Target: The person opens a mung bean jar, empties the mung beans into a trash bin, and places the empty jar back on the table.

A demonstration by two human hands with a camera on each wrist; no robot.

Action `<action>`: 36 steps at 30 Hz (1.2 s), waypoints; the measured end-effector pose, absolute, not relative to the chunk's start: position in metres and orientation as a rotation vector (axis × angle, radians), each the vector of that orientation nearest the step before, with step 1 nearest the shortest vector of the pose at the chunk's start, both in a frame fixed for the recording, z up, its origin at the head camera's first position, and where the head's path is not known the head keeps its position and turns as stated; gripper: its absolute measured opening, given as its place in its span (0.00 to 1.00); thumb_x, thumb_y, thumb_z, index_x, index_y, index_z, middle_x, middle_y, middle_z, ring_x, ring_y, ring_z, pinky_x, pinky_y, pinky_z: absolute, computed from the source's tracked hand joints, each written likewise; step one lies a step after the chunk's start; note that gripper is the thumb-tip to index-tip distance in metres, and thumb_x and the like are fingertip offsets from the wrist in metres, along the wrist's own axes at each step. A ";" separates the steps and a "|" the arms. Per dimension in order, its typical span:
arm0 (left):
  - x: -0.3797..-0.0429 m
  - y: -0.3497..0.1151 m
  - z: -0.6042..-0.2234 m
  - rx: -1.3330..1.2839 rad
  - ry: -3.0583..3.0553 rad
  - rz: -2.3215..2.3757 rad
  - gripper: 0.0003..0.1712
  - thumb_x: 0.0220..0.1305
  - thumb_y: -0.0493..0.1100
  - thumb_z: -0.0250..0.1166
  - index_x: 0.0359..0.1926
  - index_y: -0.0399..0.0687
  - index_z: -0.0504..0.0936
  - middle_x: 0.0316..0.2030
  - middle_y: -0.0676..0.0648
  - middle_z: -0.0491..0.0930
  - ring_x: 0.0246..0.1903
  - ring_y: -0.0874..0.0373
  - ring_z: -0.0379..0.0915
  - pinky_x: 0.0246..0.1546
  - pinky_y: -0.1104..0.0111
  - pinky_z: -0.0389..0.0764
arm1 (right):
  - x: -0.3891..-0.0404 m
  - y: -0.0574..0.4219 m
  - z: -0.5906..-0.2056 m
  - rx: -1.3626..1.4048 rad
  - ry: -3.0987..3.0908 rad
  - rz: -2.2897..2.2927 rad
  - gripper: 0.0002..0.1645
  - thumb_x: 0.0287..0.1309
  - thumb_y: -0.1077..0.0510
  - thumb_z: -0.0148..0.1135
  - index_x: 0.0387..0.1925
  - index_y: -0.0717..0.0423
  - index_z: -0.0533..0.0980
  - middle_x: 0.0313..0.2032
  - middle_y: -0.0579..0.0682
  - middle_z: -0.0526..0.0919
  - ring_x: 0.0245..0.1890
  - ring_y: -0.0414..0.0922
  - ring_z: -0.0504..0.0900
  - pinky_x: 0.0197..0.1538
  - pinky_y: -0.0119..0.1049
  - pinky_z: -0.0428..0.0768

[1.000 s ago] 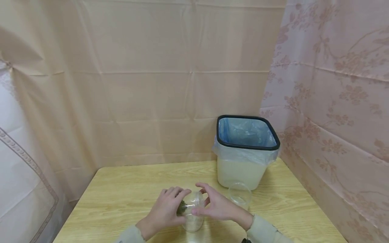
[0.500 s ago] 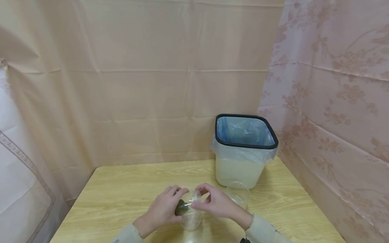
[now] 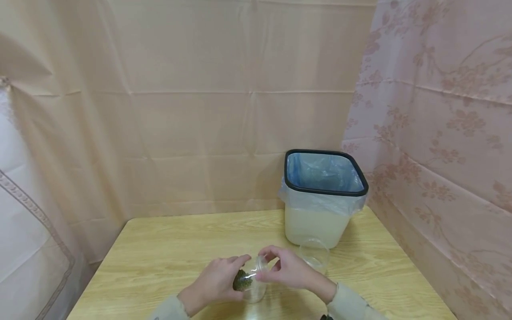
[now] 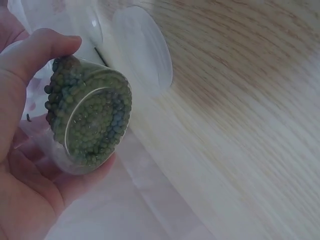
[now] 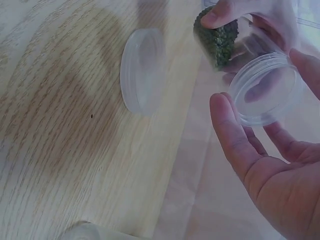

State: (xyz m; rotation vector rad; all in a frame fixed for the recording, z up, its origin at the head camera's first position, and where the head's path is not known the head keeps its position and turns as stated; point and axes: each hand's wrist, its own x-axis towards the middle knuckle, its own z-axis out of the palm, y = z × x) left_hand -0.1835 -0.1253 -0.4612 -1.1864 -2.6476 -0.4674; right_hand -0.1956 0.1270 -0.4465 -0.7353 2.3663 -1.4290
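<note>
1. The clear jar [image 3: 253, 272] is in the person's two hands, tipped onto its side above the near part of the worktop [image 3: 176, 249], its base toward the left hand and its ridged rim toward the right.
2. Inside, small green beans [image 4: 97, 117] are gathered at the base end.
3. The left hand [image 3: 218, 278] has its grip curled round the base end of the jar.
4. The right hand [image 3: 286, 269] has its grip on the rim, thumb and fingers bent round either side of it.
5. A translucent round piece [image 5: 144, 72], shallow like a lid, rests on the worktop near the jar.
6. Just beyond the right wrist, a clear container [image 3: 315, 253] stands before the bin.
7. That bin [image 3: 314, 224], pale with a black rim, holds a bluish plastic liner [image 3: 320, 171].
8. Behind hangs a beige drape [image 3: 192, 111]; on the right, a pink floral cloth [image 3: 448, 133].
</note>
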 end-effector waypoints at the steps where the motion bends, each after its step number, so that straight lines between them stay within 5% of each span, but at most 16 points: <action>1: -0.183 -0.125 -0.462 -1.186 -2.645 -0.473 0.45 0.41 0.48 0.82 0.61 0.39 0.74 0.37 0.50 0.85 0.23 0.73 0.65 0.24 0.81 0.71 | -0.196 0.127 -0.446 -0.737 2.363 -1.422 0.31 0.58 0.47 0.75 0.59 0.55 0.76 0.46 0.50 0.81 0.29 0.42 0.82 0.32 0.34 0.81; 9: -0.184 -0.127 -0.462 -1.196 -2.649 -0.503 0.44 0.39 0.48 0.80 0.60 0.41 0.75 0.37 0.51 0.85 0.24 0.74 0.66 0.23 0.83 0.68 | -0.197 0.127 -0.447 -0.756 2.344 -1.412 0.32 0.58 0.48 0.75 0.60 0.56 0.76 0.47 0.52 0.81 0.30 0.44 0.83 0.31 0.33 0.81; 17: -0.185 -0.128 -0.459 -1.210 -2.668 -0.512 0.43 0.41 0.49 0.81 0.59 0.38 0.77 0.39 0.46 0.87 0.30 0.69 0.79 0.26 0.84 0.73 | -0.198 0.126 -0.447 -0.751 2.291 -1.447 0.32 0.58 0.49 0.74 0.60 0.57 0.75 0.48 0.54 0.80 0.29 0.43 0.83 0.32 0.33 0.81; 27: -0.184 -0.128 -0.457 -1.197 -2.661 -0.530 0.43 0.41 0.49 0.80 0.59 0.38 0.77 0.35 0.51 0.86 0.20 0.77 0.63 0.22 0.86 0.68 | -0.199 0.126 -0.448 -0.775 2.308 -1.444 0.32 0.58 0.49 0.75 0.60 0.56 0.75 0.48 0.51 0.79 0.31 0.43 0.83 0.33 0.34 0.82; 36: -0.187 -0.131 -0.463 -1.243 -2.679 -0.659 0.40 0.41 0.49 0.78 0.57 0.38 0.79 0.38 0.47 0.88 0.27 0.73 0.76 0.27 0.85 0.73 | -0.201 0.128 -0.448 -0.975 2.295 -1.410 0.33 0.57 0.53 0.77 0.61 0.57 0.75 0.54 0.50 0.79 0.42 0.45 0.83 0.44 0.36 0.85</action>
